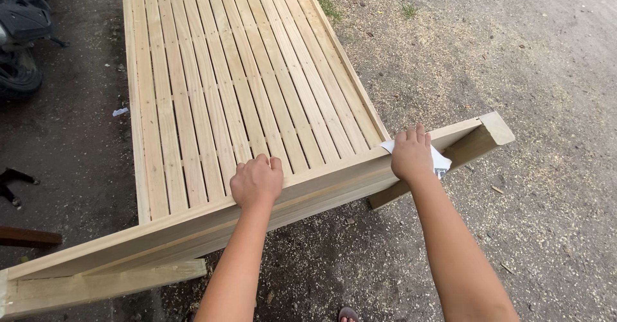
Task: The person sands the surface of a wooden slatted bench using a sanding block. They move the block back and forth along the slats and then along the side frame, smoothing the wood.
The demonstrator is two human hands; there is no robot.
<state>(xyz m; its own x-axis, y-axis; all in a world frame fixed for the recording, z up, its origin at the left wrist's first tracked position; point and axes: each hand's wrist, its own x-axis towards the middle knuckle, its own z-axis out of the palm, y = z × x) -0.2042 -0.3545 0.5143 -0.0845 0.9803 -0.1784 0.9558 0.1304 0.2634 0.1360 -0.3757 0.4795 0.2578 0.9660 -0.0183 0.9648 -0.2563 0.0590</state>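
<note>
- Two bare hands rest on the near end board (pixel 321 184) of a pale wooden slatted frame (pixel 238 84) that lies on dirt ground (pixel 527 65), stretching away from the viewer.
- Left hand (pixel 256 180) is curled closed over the top edge of the end board, knuckles up, gripping the wood.
- Right hand (pixel 411 155) lies flat, fingers together, pressing a white sheet of sandpaper (pixel 440 161) against the board's top edge near its right corner.
- Sawdust dusts the ground to the right.
- Part of a dark motorbike (pixel 22 26) stands at the upper left.
</note>
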